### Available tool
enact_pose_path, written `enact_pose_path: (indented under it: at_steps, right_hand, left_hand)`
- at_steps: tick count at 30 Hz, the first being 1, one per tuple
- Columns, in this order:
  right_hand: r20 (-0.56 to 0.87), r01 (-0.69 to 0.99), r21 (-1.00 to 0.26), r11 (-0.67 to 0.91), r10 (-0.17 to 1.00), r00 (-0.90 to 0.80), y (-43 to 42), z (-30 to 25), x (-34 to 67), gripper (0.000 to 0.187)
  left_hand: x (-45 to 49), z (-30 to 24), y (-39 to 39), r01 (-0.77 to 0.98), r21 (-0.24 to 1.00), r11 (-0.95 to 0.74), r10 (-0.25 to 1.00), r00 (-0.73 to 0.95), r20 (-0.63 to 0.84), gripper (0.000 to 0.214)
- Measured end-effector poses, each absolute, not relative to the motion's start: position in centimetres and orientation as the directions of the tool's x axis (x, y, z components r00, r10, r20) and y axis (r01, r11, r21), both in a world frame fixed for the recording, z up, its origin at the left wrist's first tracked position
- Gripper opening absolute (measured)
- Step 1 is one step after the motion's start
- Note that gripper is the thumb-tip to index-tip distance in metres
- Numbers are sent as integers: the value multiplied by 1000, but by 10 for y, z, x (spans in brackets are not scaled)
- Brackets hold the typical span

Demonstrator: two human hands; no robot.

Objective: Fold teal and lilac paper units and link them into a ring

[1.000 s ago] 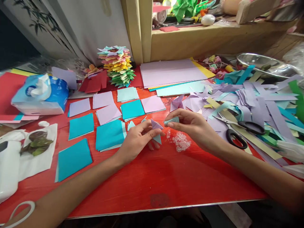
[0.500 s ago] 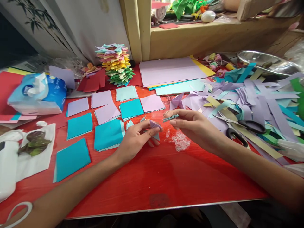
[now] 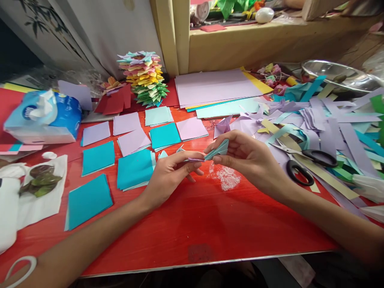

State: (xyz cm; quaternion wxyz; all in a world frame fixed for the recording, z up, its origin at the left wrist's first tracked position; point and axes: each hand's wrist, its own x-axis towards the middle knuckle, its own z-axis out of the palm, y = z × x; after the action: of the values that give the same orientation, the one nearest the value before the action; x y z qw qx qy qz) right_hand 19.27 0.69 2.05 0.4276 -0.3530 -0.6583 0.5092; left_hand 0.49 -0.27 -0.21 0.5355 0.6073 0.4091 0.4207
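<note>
Between its thumb and fingers my left hand [image 3: 168, 176] pinches a folded purple paper piece [image 3: 195, 159], of which only a thin edge shows. My right hand [image 3: 250, 158] is closed on a light-blue folded paper piece [image 3: 220, 150] with several layers. The two pieces meet or nearly meet at their tips above the red table [image 3: 168, 236]; whether they touch I cannot tell. Beside my left hand lie small light-blue folded bits [image 3: 163, 154], partly covered by it. Under my right hand is a whitish patch of scraps [image 3: 228, 178].
Stacks of teal squares [image 3: 135, 170] and purple squares [image 3: 133, 142] lie left of my hands. Behind stands a tiered folded-paper tower [image 3: 145, 80]. To the right, scissors [image 3: 319, 158] rest among paper strips [image 3: 333, 132], near a metal bowl [image 3: 357, 78]. A tissue pack [image 3: 64, 120] sits left.
My hands have come closer together, bringing the light-blue piece against or near the purple one. The right hand has tilted its piece upward; the left hand has turned the purple piece edge-on.
</note>
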Motion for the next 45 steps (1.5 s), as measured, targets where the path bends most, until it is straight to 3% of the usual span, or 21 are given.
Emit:
enact_pose_path:
  at_steps: [3, 7, 11, 45]
  right_hand:
    - [233, 154, -940, 305, 902, -364, 6, 21, 194, 16]
    - [346, 314, -829, 464, 865, -365, 8, 21, 197, 4]
    - [433, 358, -740, 569, 811, -394, 9, 22, 197, 6]
    - [458, 402, -687, 605, 790, -407, 5, 22, 194, 7]
  left_hand:
    - [5, 0, -4, 58, 991, -118, 946, 311, 94, 17]
    - [4, 1, -4, 78, 985, -152, 944, 308, 121, 17]
    - [4, 1, -5, 52, 985, -165, 934, 330, 139, 15]
    - [3, -1, -4, 80, 969, -233, 913, 361, 190, 14]
